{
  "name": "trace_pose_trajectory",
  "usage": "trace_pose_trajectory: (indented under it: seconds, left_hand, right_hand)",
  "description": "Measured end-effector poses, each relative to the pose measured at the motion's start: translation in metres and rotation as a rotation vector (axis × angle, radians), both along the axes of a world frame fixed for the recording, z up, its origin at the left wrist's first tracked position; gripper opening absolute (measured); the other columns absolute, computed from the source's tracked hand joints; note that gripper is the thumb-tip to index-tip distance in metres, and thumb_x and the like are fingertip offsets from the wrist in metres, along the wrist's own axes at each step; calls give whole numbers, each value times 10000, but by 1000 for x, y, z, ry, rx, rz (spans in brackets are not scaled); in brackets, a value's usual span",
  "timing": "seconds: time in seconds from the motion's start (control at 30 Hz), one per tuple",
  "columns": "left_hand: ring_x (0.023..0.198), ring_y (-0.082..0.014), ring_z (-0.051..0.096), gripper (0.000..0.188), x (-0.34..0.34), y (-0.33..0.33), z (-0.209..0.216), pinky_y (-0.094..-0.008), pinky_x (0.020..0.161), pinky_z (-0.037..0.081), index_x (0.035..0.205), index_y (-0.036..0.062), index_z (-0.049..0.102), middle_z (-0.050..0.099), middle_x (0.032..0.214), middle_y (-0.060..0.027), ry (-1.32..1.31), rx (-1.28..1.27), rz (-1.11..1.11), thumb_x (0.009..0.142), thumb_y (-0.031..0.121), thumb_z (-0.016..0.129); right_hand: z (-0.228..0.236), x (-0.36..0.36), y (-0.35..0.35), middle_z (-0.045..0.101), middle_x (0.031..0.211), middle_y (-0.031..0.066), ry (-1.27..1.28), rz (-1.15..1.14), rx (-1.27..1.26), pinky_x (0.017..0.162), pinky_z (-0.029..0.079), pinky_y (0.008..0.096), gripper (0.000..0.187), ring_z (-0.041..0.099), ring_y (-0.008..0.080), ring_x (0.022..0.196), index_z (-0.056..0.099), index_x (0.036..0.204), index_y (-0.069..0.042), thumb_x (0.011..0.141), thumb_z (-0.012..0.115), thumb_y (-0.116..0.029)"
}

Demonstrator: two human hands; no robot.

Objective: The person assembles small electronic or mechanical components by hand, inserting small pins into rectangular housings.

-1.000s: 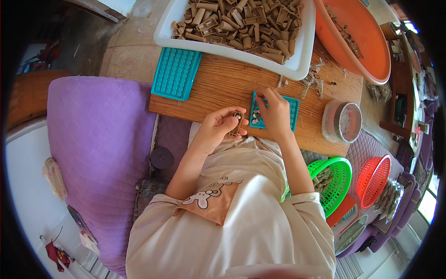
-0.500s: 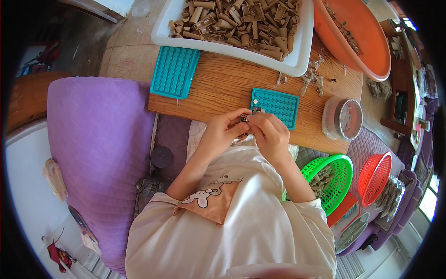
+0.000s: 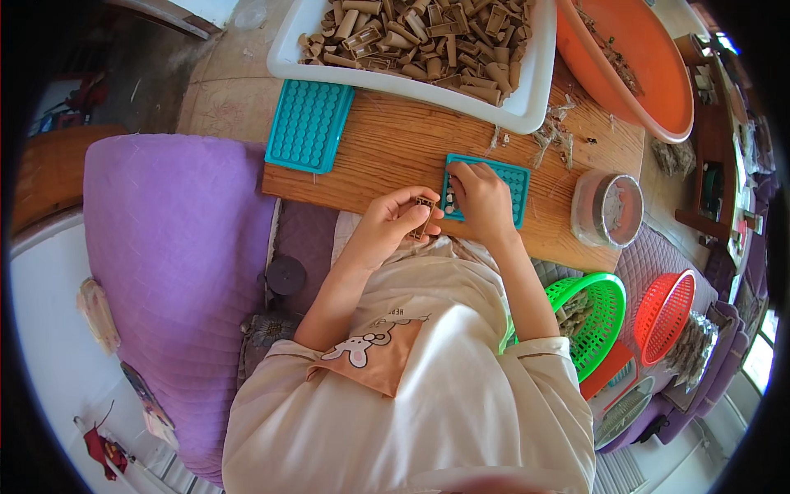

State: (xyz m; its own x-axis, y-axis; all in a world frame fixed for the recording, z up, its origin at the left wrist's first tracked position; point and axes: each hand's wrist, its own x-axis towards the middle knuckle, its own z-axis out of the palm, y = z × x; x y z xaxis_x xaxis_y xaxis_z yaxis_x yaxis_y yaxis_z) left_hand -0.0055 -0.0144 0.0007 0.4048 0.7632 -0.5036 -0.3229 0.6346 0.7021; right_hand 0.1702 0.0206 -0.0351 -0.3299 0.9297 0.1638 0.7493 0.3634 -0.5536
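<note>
My left hand [image 3: 393, 229] grips a small brown plastic casing [image 3: 424, 217] with open compartments, held in front of my lap near the table edge. To its right, my right hand [image 3: 481, 198] reaches over a teal tray [image 3: 517, 183] with rows of round cells. The fingertips of that hand are pinched together at the tray's far left part. Whatever lies between them is hidden by the fingers. A few small pale round pieces [image 3: 450, 200] sit in the cells along the tray's left side.
A large white tub [image 3: 284, 66] full of brown casings stands on the wooden table [image 3: 387, 144]. Left of centre lies a second teal tray [image 3: 306, 128]. An orange basin [image 3: 658, 107], a clear round container [image 3: 583, 210], and green [image 3: 613, 321] and red [image 3: 662, 317] baskets are on the right.
My right hand has left the casing and moved up and right onto the teal tray. My left hand keeps the casing, now turned so its length shows.
</note>
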Motion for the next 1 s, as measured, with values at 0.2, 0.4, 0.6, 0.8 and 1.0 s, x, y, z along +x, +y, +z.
trace_pose_trajectory:
  seconds: [0.2,0.4,0.6,0.8,1.0]
  left_hand:
    - [774,-150,595,330,0,0,-1,-240,630,500,1091,17,487,588,928,-86,12,35,46,802,154,569]
    - [781,-113,576,333,7,-2,7,-219,650,487,1126,5,461,577,902,-59,-71,64,54,803,32,538]
    - [782,-91,563,334,11,-4,15,-198,645,478,1124,-2,464,569,868,-40,16,143,-6,802,41,543]
    - [692,-67,559,273,13,-11,6,-201,567,431,1061,-12,498,584,735,-33,213,253,-101,803,68,538]
    - [696,-75,524,282,15,1,26,-206,634,444,1084,-48,452,564,818,-43,398,303,-397,820,37,501]
  right_hand:
    - [31,-5,-8,601,728,88,357,-133,13,502,455,271,110,583,208,618,577,813,-34,706,599,-16]
    - [56,-23,-37,606,721,81,823,-259,-281,457,437,219,135,584,136,555,581,791,-22,674,640,16]
    - [66,-18,-38,580,669,80,587,-160,-124,463,442,235,133,580,162,546,574,767,-24,662,637,29]
    - [64,-3,-34,570,701,76,369,60,-88,502,441,260,156,556,179,577,568,784,-19,649,635,22]
    - [87,4,-14,549,793,82,295,9,-561,557,440,288,266,529,196,649,550,850,-37,616,675,-38]
